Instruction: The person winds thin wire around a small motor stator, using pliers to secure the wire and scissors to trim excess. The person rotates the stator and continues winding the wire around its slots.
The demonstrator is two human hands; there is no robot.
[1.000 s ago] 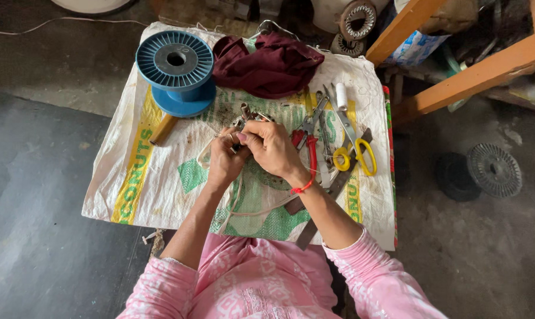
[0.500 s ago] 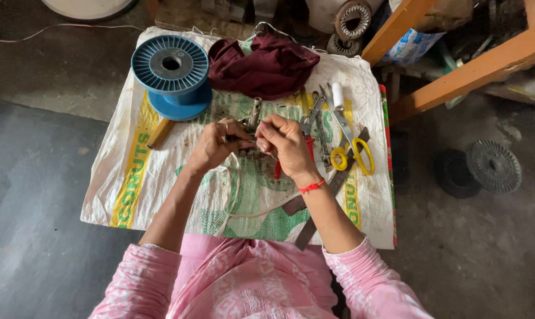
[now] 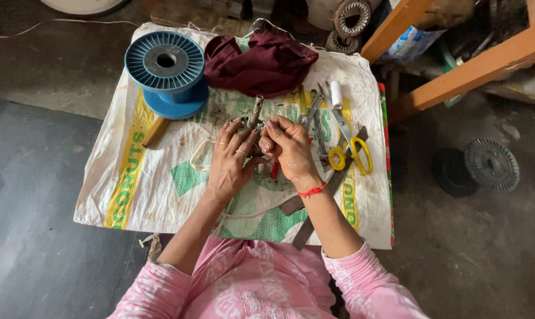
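My left hand (image 3: 231, 158) and my right hand (image 3: 287, 149) meet over the middle of a white woven sack (image 3: 155, 177) spread on the floor. Both grip a small grey metal part (image 3: 254, 113) whose short shaft sticks up between the fingers. The left hand wears rings, the right wrist a red thread band. The lower portion of the part is hidden by my fingers. A red-handled tool (image 3: 274, 169) lies just under my right hand.
A blue wire spool (image 3: 166, 71) stands at the sack's far left, a maroon cloth (image 3: 261, 62) behind my hands. Yellow-handled scissors (image 3: 350, 150), pliers and a white thread roll (image 3: 336, 93) lie to the right. Orange wooden legs (image 3: 456, 71) and round metal parts (image 3: 491, 164) sit at the right.
My hands moved slightly toward the far side and turned the metal part so its shaft points up. The camera view shifted a little.
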